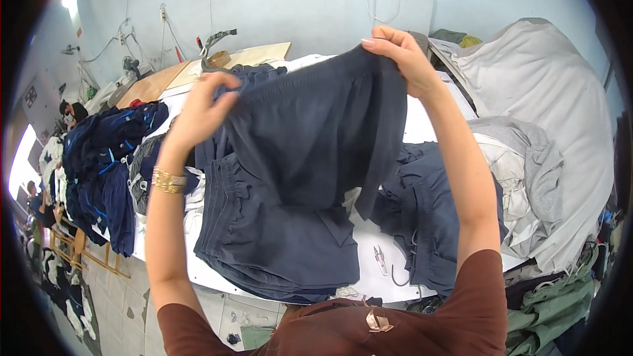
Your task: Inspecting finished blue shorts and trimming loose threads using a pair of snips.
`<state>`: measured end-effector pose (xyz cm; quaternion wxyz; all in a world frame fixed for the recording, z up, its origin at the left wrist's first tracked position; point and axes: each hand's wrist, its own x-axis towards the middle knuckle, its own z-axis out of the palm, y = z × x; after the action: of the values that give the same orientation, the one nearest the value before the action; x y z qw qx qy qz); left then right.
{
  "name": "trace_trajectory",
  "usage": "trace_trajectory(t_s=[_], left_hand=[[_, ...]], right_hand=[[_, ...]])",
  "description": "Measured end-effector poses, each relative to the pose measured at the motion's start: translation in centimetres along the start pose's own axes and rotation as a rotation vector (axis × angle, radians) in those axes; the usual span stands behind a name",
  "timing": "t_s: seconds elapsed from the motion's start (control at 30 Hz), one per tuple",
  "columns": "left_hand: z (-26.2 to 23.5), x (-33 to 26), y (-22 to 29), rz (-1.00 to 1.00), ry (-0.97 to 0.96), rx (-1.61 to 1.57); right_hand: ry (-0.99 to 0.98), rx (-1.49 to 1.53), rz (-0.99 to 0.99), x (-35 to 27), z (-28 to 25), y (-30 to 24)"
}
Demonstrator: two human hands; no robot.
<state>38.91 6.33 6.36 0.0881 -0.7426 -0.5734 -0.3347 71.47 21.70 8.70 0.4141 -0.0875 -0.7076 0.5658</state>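
Observation:
Up over the white table, dark navy elastic-waist shorts (316, 132) hang by the waistband. My right hand (405, 59) pinches its far right corner between thumb and fingers. Beside the waistband's left end is my left hand (210, 105), slightly blurred, with thumb and fingers apart and nothing visible between them. Below lies a stack of similar dark shorts (264, 237), partly hidden by the raised pair. More dark shorts (428, 204) with a drawstring lie under my right forearm. Small thread snips (380, 260) rest on the white table (372, 237) between the two piles.
Navy garments with blue trim (109, 158) are heaped at the left. Grey cloth (534, 79) covers a large mound at the right, near green fabric (554, 316). Wooden boards (217, 66) lie at the back. Another person (74, 113) is far left.

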Motion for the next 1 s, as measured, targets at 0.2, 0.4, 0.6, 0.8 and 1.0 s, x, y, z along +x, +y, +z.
trace_trajectory(t_s=[0.2, 0.4, 0.6, 0.8, 1.0], left_hand=[[6.9, 1.6, 7.1, -0.147, -0.243, -0.719], [7.5, 0.6, 6.6, -0.156, -0.24, -0.997], [8.3, 0.4, 6.3, -0.165, -0.206, -0.944], [9.0, 0.6, 4.7, -0.212, -0.18, -0.699], [9.2, 0.4, 5.3, -0.246, -0.054, -0.93]], right_hand=[[-0.056, 0.209, -0.013, 1.1, 4.3, 1.0], [0.012, 0.183, 0.03, 0.0, 2.0, 2.9], [0.03, 0.184, 0.064, -1.0, 1.6, 4.0], [0.026, 0.209, 0.077, -1.2, 1.1, 5.0], [0.041, 0.215, 0.078, -1.4, 1.3, 5.2]])
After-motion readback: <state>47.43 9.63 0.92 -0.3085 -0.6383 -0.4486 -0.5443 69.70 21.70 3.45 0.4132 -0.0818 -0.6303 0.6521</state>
